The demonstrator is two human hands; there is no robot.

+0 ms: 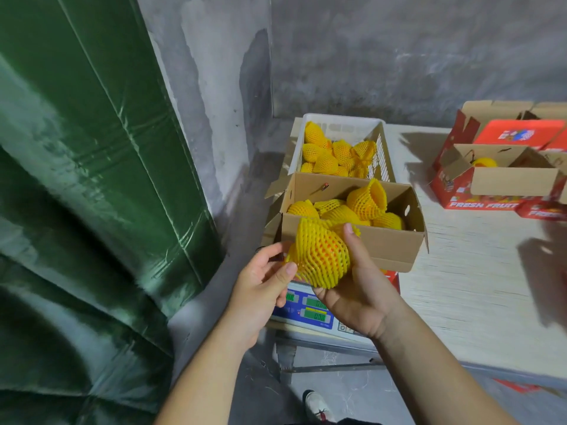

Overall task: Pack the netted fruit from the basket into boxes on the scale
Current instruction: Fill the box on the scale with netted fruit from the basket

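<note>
- A netted fruit (319, 256) in yellow foam mesh is held at frame centre, cupped from below by the right hand (356, 289), whose grip is curled round it.
- The mesh's lower left edge is pinched by the left hand (264, 283).
- The digital scale (310, 311) is largely hidden behind both hands; its readings cannot be made out.
- Above, an open cardboard box (383, 243) and, farther up, the white basket (343, 127) are seen holding more netted fruit.
- The red fruit boxes (478, 197) are cut off at the right edge.

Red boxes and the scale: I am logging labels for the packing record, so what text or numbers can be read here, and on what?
"FRESH FRUIT": white letters on the front of the red box.
Second red box beside it: the same print, cut off at the frame edge.
Scale displays: green digits, too blurred to read.
Red lid label: too small to read.
</note>
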